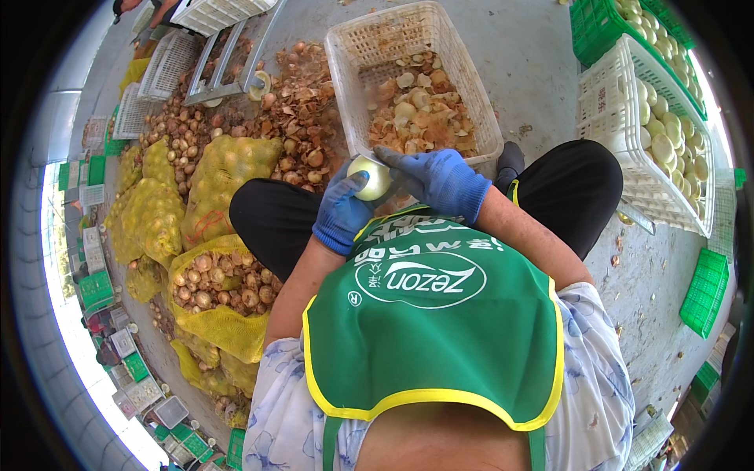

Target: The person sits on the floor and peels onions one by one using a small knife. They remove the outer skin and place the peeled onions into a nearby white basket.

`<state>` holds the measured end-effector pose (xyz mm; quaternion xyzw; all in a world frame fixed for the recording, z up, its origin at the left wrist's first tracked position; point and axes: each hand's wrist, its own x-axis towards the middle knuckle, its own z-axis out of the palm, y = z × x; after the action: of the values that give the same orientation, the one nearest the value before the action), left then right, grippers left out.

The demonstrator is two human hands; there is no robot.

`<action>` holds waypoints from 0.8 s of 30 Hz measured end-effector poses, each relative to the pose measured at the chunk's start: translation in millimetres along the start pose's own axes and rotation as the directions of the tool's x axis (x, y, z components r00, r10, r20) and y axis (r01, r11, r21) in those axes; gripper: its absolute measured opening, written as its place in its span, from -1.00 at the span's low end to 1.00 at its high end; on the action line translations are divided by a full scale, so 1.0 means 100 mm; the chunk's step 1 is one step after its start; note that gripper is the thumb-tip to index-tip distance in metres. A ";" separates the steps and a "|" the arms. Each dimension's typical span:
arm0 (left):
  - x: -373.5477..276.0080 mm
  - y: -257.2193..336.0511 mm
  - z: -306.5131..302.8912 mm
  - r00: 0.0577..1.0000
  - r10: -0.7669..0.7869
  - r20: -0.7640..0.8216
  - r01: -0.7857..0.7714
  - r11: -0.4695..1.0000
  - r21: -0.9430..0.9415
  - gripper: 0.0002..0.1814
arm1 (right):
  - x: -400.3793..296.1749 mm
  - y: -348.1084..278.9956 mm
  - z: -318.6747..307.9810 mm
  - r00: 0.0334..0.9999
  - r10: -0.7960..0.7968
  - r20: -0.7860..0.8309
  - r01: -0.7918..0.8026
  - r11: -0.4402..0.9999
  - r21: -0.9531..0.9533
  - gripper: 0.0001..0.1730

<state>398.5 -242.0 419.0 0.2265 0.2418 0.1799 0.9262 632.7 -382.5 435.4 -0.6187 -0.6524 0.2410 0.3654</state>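
Observation:
My left hand (347,206), in a blue coated glove, holds a peeled pale onion (374,179) in front of my lap, with the thumb across its near side. My right hand (439,179), gloved the same way, is at the onion's right side. Its index finger reaches over the top of the onion and the other fingers curl under. Whether a tool sits in that right hand is hidden. Just beyond both hands stands a white plastic crate (492,126) with onion skins (430,112) and trimmed pieces inside.
Loose unpeeled onions and skins (306,112) cover the floor at left, beside yellow mesh sacks of onions (227,159). An opened sack (227,282) lies by my left knee. At right, a white crate (607,112) holds peeled onions (668,138). A metal frame (230,65) stands upper left, near another person (156,15).

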 end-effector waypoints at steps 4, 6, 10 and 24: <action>0.01 0.06 0.12 1.000 0.014 0.011 -0.016 0.990 0.139 -0.11 | 0.02 0.14 0.06 0.992 0.103 -0.067 -0.112 0.983 -0.147 -0.36; 0.02 0.06 0.18 0.995 0.078 0.063 -0.087 0.983 0.160 -0.08 | 0.02 0.18 0.08 0.987 0.139 -0.076 -0.152 0.965 -0.215 -0.40; 0.02 0.04 0.27 0.986 0.167 -0.003 -0.160 0.948 0.277 0.07 | 0.02 0.21 0.06 0.954 0.295 -0.048 -0.294 0.955 0.041 -0.41; 0.02 0.12 0.34 0.986 0.159 0.043 -0.163 0.903 0.397 0.03 | 0.23 0.05 0.06 0.825 0.565 0.020 -0.287 0.388 0.876 -0.63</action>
<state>415.3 -242.7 450.9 0.4305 0.2495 0.2014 0.8437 631.8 -358.6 431.6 -0.5330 -0.2054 0.5233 0.6323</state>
